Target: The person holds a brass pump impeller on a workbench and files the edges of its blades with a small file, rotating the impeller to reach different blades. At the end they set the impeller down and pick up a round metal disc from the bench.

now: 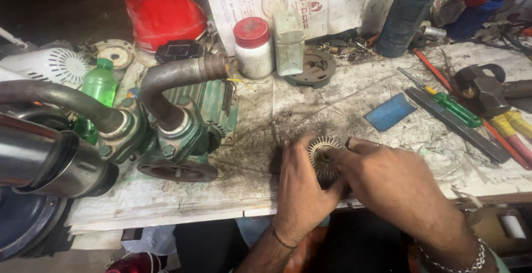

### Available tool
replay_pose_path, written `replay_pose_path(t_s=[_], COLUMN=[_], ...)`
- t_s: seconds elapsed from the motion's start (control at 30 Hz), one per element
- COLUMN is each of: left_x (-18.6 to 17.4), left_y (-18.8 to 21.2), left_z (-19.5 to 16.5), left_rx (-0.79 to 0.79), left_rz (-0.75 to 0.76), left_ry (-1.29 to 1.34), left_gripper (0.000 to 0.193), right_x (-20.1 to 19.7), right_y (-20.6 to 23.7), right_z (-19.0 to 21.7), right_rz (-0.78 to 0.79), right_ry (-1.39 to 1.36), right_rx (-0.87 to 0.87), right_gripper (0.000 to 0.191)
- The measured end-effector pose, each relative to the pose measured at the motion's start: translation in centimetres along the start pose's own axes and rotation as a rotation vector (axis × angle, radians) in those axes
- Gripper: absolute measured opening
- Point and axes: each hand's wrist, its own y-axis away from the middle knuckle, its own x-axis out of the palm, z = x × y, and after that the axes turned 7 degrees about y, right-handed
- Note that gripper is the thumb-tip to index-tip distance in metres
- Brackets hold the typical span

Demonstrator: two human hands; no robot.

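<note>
Brass-coloured and ringed with fine radial vanes, the impeller (323, 154) sits at the near edge of the surface (343, 96), held between both hands. Its flat face is turned up toward the camera, so its axis runs roughly vertical, with a dark hub at the centre.

The left hand (299, 187) lies to the left of the impeller, palm toward it, fingers curled around the left rim; the grip is closed on the part. The right hand (388, 181) comes in from the right and slightly above, its thumb and forefinger pressed to the right rim, also pinching the impeller. Both are in contact, and neither is nearer than the other. Both wrists enter from the lower edge of the view, forearms angled inward so that the hands meet over the part.

Well apart to the left stands a green pump body (183, 123) with a bent pipe. To the right lie a blue card (389, 112) and a green-handled screwdriver (451, 107).
</note>
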Motion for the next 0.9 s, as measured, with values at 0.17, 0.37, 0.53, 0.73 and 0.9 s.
replay_pose_path(t_s=[0.17,0.37,0.53,0.73,0.9], left_x=[0.1,0.0,-0.1,0.2,-0.1], left_y=[-0.1,-0.1,-0.2,0.3,0.1], left_z=[0.2,0.0,-0.1,-0.3,-0.5], left_rx=[-0.009,-0.056,-0.008,0.093,0.057], left_rz=[0.011,0.039,0.017,-0.056,-0.044], left_ry=[-0.027,-0.029,-0.032,-0.071,-0.059], left_gripper=[0.089,0.087,0.084,0.079,0.082], right_x=[-1.3,-1.8,-1.8,-1.6,-1.0], right_y=[-0.1,-0.5,-1.0,-0.4,-0.1], right_z=[-0.1,0.0,-0.6,-0.6,-0.2], right_rz=[0.025,0.1,0.081,0.166,-0.047], right_ry=[-0.041,0.036,0.043,0.089,0.006], right_rx=[0.06,0.059,-0.017,0.023,-0.077], right_gripper=[0.027,0.027,0.032,0.021,0.037])
